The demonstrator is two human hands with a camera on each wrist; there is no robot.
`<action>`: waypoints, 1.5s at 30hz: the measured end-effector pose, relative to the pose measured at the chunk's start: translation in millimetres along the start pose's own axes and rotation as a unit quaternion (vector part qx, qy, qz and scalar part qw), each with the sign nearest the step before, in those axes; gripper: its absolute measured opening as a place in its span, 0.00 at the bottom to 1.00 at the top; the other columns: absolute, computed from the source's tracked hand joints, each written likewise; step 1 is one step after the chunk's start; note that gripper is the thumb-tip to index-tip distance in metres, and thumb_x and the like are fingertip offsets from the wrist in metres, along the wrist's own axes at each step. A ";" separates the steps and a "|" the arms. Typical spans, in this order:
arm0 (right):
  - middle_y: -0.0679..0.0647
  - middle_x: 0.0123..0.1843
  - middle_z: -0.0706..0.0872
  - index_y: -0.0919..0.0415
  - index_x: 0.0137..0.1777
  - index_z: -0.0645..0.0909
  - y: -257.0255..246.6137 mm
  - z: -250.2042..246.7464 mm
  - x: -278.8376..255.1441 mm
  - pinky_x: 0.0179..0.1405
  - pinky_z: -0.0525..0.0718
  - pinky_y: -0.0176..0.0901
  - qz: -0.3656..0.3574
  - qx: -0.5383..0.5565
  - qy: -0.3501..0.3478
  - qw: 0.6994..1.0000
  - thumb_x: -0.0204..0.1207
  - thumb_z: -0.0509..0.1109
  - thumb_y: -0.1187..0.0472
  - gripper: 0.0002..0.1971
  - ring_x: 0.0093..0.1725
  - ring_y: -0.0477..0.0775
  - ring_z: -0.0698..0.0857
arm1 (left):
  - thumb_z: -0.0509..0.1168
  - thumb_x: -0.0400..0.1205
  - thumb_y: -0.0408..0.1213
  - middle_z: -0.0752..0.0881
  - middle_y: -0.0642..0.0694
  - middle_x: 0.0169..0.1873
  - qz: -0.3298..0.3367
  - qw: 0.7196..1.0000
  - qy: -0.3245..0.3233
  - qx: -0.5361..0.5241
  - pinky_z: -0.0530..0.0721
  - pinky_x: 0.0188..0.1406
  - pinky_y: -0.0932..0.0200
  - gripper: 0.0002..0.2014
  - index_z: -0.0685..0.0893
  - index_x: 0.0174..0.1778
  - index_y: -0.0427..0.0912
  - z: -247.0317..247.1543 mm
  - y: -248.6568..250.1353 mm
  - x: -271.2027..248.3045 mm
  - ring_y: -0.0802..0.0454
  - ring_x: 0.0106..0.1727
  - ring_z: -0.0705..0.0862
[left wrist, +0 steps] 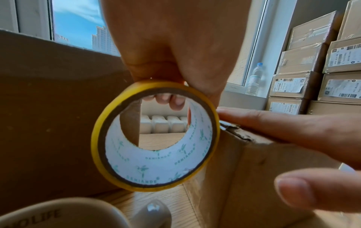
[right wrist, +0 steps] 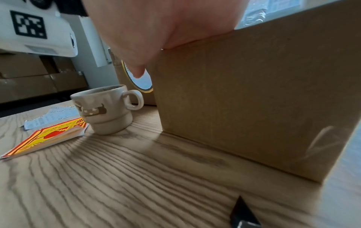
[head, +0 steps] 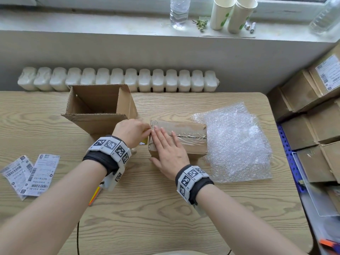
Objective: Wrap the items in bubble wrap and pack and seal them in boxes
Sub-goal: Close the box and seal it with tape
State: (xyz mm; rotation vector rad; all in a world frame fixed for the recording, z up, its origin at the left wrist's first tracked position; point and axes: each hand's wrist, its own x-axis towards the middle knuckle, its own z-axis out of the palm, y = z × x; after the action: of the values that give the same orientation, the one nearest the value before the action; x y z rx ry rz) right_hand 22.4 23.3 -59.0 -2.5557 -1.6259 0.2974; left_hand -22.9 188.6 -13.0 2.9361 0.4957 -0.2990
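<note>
A closed cardboard box (head: 185,138) with clear tape along its top seam lies mid-table. My right hand (head: 166,146) lies flat on its left end, fingers straight, thumb down the near side (right wrist: 136,46). My left hand (head: 131,132) grips a yellow-rimmed tape roll (left wrist: 155,135) by its top edge, just left of that box's left end (left wrist: 244,162). An open, empty cardboard box (head: 99,107) stands behind the left hand. Sheets of bubble wrap (head: 237,142) lie right of the taped box. A beige mug (right wrist: 106,108) stands on the table below my left wrist.
Shipping labels (head: 31,174) lie at the table's left. A red-and-yellow booklet (right wrist: 47,138) sits beside the mug. Stacked labelled cartons (head: 312,115) stand at the right past the table edge. A radiator (head: 117,79) runs behind the table; bottles and paper cups (head: 231,13) stand on the sill.
</note>
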 end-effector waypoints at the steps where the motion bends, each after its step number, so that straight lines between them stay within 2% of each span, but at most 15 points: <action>1: 0.55 0.85 0.50 0.61 0.84 0.48 0.4 1.9 -1.1 0.83 0.42 0.54 0.003 0.004 0.010 1.000 0.78 0.59 0.40 0.42 0.84 0.52 0.52 | 0.54 0.85 0.52 0.87 0.49 0.45 0.002 1.000 0.003 0.002 0.74 0.39 0.58 0.16 0.86 0.52 0.52 0.6 0.7 -1.3 0.48 0.51 0.85; 4: 0.59 0.81 0.65 0.65 0.80 0.62 -4.6 3.3 -1.4 0.79 0.53 0.54 0.014 0.003 0.034 0.999 0.76 0.59 0.40 0.39 0.81 0.55 0.64 | 0.54 0.85 0.51 0.86 0.49 0.42 0.001 1.000 0.005 -0.005 0.76 0.37 0.59 0.16 0.86 0.50 0.51 -0.2 2.3 -6.4 0.47 0.48 0.85; 6: 0.61 0.78 0.71 0.67 0.77 0.68 -11.0 4.8 1.5 0.78 0.57 0.53 0.031 0.000 0.059 0.998 0.75 0.58 0.41 0.37 0.78 0.57 0.69 | 0.51 0.83 0.50 0.87 0.49 0.43 -0.009 0.999 0.000 -0.032 0.81 0.42 0.55 0.18 0.86 0.50 0.49 -2.1 3.3 -10.4 0.46 0.48 0.85; 7: 0.61 0.77 0.72 0.67 0.76 0.70 -13.5 5.7 3.1 0.77 0.58 0.52 0.041 -0.001 0.071 0.997 0.75 0.62 0.42 0.36 0.78 0.56 0.70 | 0.50 0.81 0.49 0.87 0.48 0.46 -0.013 0.999 -0.009 -0.047 0.82 0.45 0.54 0.19 0.85 0.53 0.50 -3.5 3.4 -12.6 0.46 0.51 0.85; 10: 0.59 0.77 0.73 0.66 0.75 0.71 -15.5 6.6 4.7 0.78 0.57 0.51 0.049 0.000 0.098 0.994 0.66 0.75 0.49 0.39 0.76 0.55 0.72 | 0.55 0.78 0.44 0.86 0.45 0.55 -0.015 0.996 -0.046 -0.076 0.82 0.51 0.52 0.19 0.78 0.65 0.49 -8.2 2.2 -19.0 0.44 0.56 0.83; 13: 0.59 0.76 0.75 0.65 0.73 0.74 -13.9 4.2 3.5 0.80 0.58 0.53 0.042 -0.006 0.101 0.994 0.62 0.77 0.50 0.39 0.75 0.54 0.74 | 0.58 0.79 0.43 0.85 0.43 0.53 -0.016 0.994 -0.058 -0.093 0.82 0.51 0.47 0.18 0.72 0.65 0.47 -11.8 0.9 -24.4 0.42 0.52 0.83; 14: 0.58 0.77 0.73 0.65 0.74 0.73 -13.6 1.3 3.9 0.80 0.58 0.56 0.042 -0.005 0.097 0.994 0.63 0.77 0.50 0.39 0.76 0.54 0.73 | 0.58 0.79 0.43 0.85 0.44 0.52 -0.017 0.993 -0.062 -0.096 0.82 0.51 0.47 0.16 0.72 0.63 0.47 -12.7 0.7 -25.4 0.42 0.51 0.83; 16: 0.58 0.81 0.66 0.65 0.78 0.66 -12.8 -5.3 6.8 0.81 0.49 0.59 0.039 0.016 0.069 0.997 0.70 0.74 0.49 0.39 0.81 0.55 0.65 | 0.60 0.79 0.44 0.85 0.46 0.53 -0.020 0.993 -0.064 -0.101 0.82 0.53 0.47 0.15 0.74 0.62 0.48 -14.7 0.5 -26.1 0.44 0.53 0.83; 19: 0.55 0.84 0.58 0.62 0.81 0.57 -11.2 -12.0 11.5 0.81 0.39 0.57 0.039 0.026 0.038 0.998 0.76 0.67 0.51 0.37 0.83 0.54 0.56 | 0.63 0.80 0.46 0.85 0.47 0.58 -0.020 0.993 -0.056 -0.104 0.81 0.58 0.48 0.18 0.76 0.65 0.48 -19.1 1.2 -24.3 0.46 0.59 0.82; 24: 0.57 0.79 0.71 0.64 0.76 0.68 -6.7 -10.5 2.0 0.80 0.46 0.58 0.019 0.001 0.057 0.998 0.72 0.71 0.53 0.34 0.79 0.55 0.68 | 0.65 0.80 0.49 0.84 0.47 0.61 -0.007 0.994 -0.061 -0.087 0.81 0.61 0.49 0.22 0.77 0.69 0.47 -26.1 8.1 -27.5 0.48 0.62 0.82; 28: 0.57 0.76 0.74 0.64 0.75 0.68 -9.4 -12.7 2.2 0.80 0.51 0.57 0.029 0.027 0.077 0.996 0.67 0.77 0.49 0.39 0.77 0.56 0.71 | 0.65 0.80 0.49 0.85 0.47 0.60 -0.010 0.994 -0.058 -0.091 0.81 0.61 0.48 0.22 0.77 0.69 0.46 -29.3 11.1 -34.2 0.48 0.61 0.82; 31: 0.56 0.83 0.59 0.62 0.82 0.52 -14.3 -16.6 6.9 0.81 0.42 0.54 0.051 0.055 0.050 0.996 0.74 0.70 0.50 0.43 0.83 0.55 0.57 | 0.65 0.80 0.49 0.84 0.47 0.60 -0.009 0.995 -0.036 -0.088 0.80 0.61 0.51 0.22 0.78 0.69 0.46 -33.1 12.7 -37.5 0.49 0.62 0.81; 34: 0.54 0.86 0.43 0.61 0.84 0.38 -16.0 -16.8 9.0 0.81 0.36 0.52 0.086 0.053 0.014 0.995 0.77 0.63 0.47 0.45 0.84 0.51 0.42 | 0.64 0.82 0.48 0.82 0.47 0.62 -0.004 0.998 -0.024 -0.056 0.78 0.62 0.53 0.22 0.76 0.71 0.47 -34.6 13.7 -37.8 0.49 0.64 0.79; 40: 0.53 0.85 0.35 0.60 0.83 0.33 -18.0 -15.0 12.1 0.81 0.34 0.52 0.089 0.045 -0.023 0.995 0.79 0.59 0.47 0.44 0.84 0.50 0.36 | 0.62 0.83 0.47 0.81 0.47 0.63 -0.008 1.000 -0.017 -0.025 0.75 0.63 0.53 0.21 0.75 0.72 0.49 -30.9 13.2 -31.6 0.48 0.65 0.77; 45: 0.53 0.85 0.33 0.61 0.83 0.33 -23.7 -6.8 22.7 0.79 0.31 0.48 0.045 0.025 -0.036 0.998 0.84 0.54 0.53 0.37 0.83 0.51 0.35 | 0.60 0.83 0.50 0.82 0.47 0.53 -0.020 0.999 -0.038 -0.019 0.75 0.57 0.54 0.19 0.76 0.70 0.54 -23.7 3.1 -25.8 0.47 0.59 0.78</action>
State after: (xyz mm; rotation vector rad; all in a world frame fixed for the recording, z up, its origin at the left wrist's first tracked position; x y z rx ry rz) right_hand 12.2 54.1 -50.4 -2.6136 -1.5080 0.4363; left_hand -41.7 181.9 16.0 2.8692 0.5438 -0.4012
